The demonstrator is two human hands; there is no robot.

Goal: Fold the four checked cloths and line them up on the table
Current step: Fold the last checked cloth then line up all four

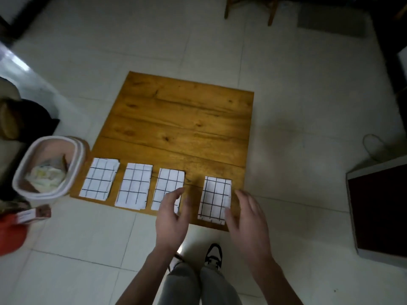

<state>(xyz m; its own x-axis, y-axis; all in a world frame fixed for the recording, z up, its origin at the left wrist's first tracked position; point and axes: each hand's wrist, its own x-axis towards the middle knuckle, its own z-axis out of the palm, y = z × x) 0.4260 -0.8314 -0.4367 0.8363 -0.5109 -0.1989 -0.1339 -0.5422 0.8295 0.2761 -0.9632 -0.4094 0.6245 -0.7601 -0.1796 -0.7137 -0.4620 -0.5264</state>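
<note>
Four folded cloths [217, 199] lie in a row on the table [176, 119]. Left hand [170, 219] and right hand [247, 219] flank the rightmost cloth, fingers relaxed, holding nothing.

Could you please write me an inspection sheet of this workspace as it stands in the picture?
Surface: wooden table, far part bare.
Job's things: four folded checked cloths in a row along the near edge: first cloth, second cloth, third cloth, fourth cloth, set apart by a wider gap.
Clutter: white basket at the table's left corner.
Hands: left hand over the third cloth; right hand beside the fourth; both open, holding nothing.
Cables: nothing seen.
Surroundings: tiled floor, chair legs, dark panel at right.
</note>
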